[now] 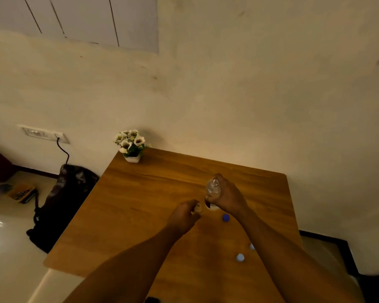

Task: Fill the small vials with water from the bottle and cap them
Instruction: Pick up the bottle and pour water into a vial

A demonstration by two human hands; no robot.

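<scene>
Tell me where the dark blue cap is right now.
In the head view, the dark blue cap lies on the wooden table, just nearer the camera than the right hand holding the bottle, beside the right wrist.

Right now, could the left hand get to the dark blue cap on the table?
Probably not at once: the left hand is closed on a small vial. The path to the dark blue cap looks clear, just under the right hand gripping the bottle.

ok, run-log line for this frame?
right hand: grips uncapped bottle | left hand: holds small vial | blue cap: loose on table
</scene>
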